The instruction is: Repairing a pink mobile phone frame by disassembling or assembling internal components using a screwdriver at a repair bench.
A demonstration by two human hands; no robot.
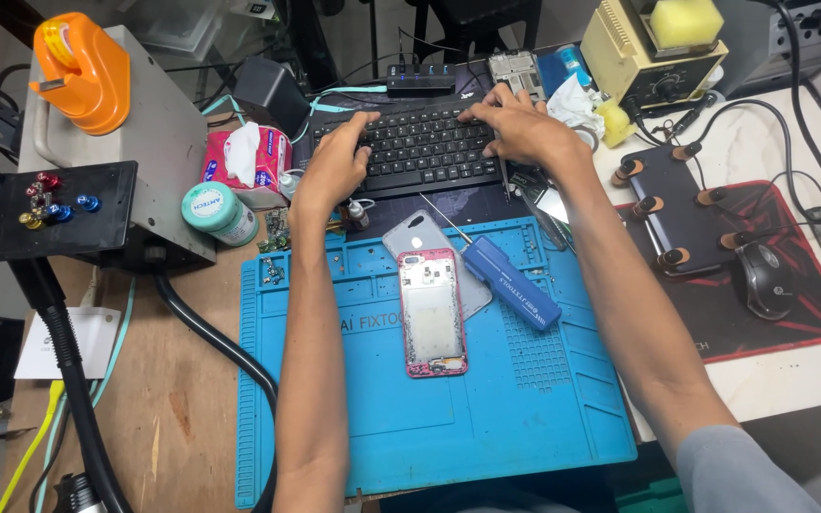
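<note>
Scanning from the left edge: orange tape dispenser (80, 71) atop a grey metal unit (149, 142), then a tissue pack (245, 161) and a teal-lidded jar (219, 211) on the wooden table (182, 408). Left hand (334, 161) rests on the left half of the black keyboard (420, 142), fingers spread and curled onto the keys, gripping nothing. Below it, on the blue work mat (486, 418), lies a pink-framed phone (432, 312), back removed and interior exposed (a silver back cover (425, 233) sits just above, partly under it). Blue screwdriver case (512, 283) lies just beside, tilted. Right hand (520, 123) covers the keyboard's right half, fingers likewise splayed on keys, empty. Farther right: dark phone in a clamp fixture (681, 209), mouse (765, 277) on a red-black pad. Judgement: disassembly looks begun, phone opened; reassembly remains, both hands being occupied with typing.
</note>
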